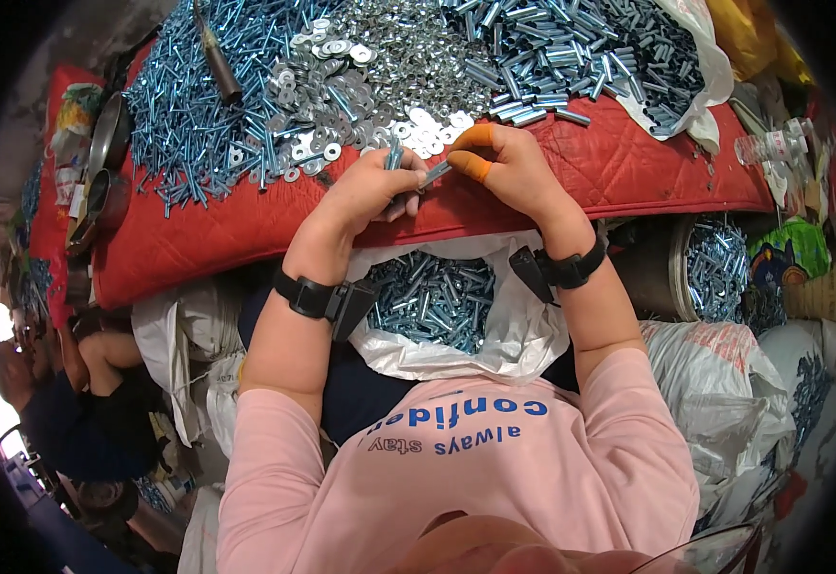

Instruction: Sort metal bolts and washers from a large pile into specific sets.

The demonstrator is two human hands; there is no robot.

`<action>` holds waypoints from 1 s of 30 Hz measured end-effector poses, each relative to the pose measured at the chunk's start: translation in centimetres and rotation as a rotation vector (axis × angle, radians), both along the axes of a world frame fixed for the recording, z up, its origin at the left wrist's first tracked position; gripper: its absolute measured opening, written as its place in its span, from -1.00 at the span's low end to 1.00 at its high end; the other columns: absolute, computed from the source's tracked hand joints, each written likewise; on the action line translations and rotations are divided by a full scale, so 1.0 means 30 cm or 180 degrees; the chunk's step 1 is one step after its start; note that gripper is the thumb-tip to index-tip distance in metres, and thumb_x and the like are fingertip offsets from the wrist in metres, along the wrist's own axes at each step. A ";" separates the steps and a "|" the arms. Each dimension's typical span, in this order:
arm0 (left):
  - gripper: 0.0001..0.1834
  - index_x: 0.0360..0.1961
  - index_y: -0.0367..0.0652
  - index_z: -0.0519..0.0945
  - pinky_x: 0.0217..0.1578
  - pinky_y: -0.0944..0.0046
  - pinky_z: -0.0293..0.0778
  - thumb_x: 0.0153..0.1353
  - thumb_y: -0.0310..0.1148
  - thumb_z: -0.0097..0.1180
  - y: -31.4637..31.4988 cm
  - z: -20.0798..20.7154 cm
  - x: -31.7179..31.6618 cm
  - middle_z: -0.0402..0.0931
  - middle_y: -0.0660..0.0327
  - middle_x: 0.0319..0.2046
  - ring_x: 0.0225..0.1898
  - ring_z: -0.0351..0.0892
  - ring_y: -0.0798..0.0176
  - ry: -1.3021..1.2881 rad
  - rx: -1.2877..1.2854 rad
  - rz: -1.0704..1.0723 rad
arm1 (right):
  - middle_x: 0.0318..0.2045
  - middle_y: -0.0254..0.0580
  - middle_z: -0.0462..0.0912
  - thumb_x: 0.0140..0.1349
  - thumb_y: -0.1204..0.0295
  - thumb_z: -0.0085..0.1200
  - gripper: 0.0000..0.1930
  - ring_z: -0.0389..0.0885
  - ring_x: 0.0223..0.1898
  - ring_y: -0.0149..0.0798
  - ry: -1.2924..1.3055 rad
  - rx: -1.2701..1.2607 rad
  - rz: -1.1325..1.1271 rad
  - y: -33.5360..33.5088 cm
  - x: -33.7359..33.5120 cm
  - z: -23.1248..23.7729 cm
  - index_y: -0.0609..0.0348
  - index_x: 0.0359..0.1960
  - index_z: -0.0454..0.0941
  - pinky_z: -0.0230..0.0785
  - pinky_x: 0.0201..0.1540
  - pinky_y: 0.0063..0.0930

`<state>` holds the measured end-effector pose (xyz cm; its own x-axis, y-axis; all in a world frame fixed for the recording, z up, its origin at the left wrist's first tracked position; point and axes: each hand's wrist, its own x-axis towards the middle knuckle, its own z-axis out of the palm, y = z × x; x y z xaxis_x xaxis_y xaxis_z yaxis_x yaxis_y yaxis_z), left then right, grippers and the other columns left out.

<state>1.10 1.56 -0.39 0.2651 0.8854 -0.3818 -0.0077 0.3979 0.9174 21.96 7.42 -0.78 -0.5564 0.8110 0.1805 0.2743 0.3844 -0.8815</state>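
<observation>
My left hand (pixel 372 188) is closed around a few blue-tinted bolts (pixel 394 155), which stick up between its fingers. Between the two hands lies a short silvery metal sleeve (pixel 436 172). Its right end is pinched in my right hand (pixel 516 170), which wears orange covers on thumb and forefinger, while its left end meets my left fingertips. Whether a bolt sits inside the sleeve is too small to tell. Just beyond my hands are loose flat washers (pixel 422 131). Below them, an open white sack (pixel 523 335) in my lap holds many bolt-and-sleeve pieces (pixel 428 301).
A red quilted cover (pixel 628 177) carries heaps of long bolts (pixel 184 124), small shiny metal parts (pixel 418 53) and sleeves (pixel 552 57). A metal container (pixel 678 268) of bolts lies tipped at right. White sacks (pixel 715 383) stand nearby. Another person (pixel 83 411) sits at far left.
</observation>
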 end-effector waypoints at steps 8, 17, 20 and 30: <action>-0.84 -0.36 -0.17 0.52 -0.72 0.51 0.18 0.18 -0.30 0.08 -0.060 0.067 -0.038 0.47 0.28 -0.65 -0.71 0.33 0.49 0.0425 0.0161 -0.0373 | -0.31 -0.01 0.62 0.13 0.31 0.10 -0.78 0.60 -0.30 0.00 -0.0580 0.1292 -0.0672 0.056 -0.090 0.020 0.14 -0.25 0.60 0.43 -0.28 -0.25; -0.73 -0.50 -0.36 0.53 -0.62 0.29 0.44 0.14 -0.33 -0.03 -0.057 0.013 -0.019 0.59 0.14 -0.60 -0.67 0.52 0.28 0.0977 0.0671 0.0153 | -0.26 -0.01 0.57 0.17 0.43 0.08 -0.80 0.53 -0.20 0.00 -0.1552 0.2207 -0.0532 0.110 -0.065 -0.082 0.23 -0.20 0.57 0.37 -0.12 -0.29; -0.71 -0.54 -0.34 0.54 -0.65 0.30 0.44 0.15 -0.30 -0.03 -0.070 -0.015 -0.021 0.60 0.16 -0.63 -0.68 0.55 0.30 0.1085 0.0700 0.0235 | -0.27 -0.03 0.59 0.20 0.36 0.09 -0.78 0.56 -0.23 -0.01 -0.1516 0.2323 -0.0759 0.094 -0.094 -0.076 0.22 -0.19 0.59 0.40 -0.18 -0.30; -0.75 -0.56 -0.14 0.61 -0.65 0.33 0.49 0.11 -0.27 -0.01 -0.051 -0.065 0.036 0.61 0.25 -0.64 -0.66 0.59 0.33 0.0712 0.0996 0.0810 | -0.22 -0.07 0.65 0.24 0.40 0.08 -0.78 0.62 -0.24 -0.28 -0.0479 0.1430 -0.0713 0.133 -0.091 -0.094 0.32 -0.19 0.60 0.44 -0.17 -0.50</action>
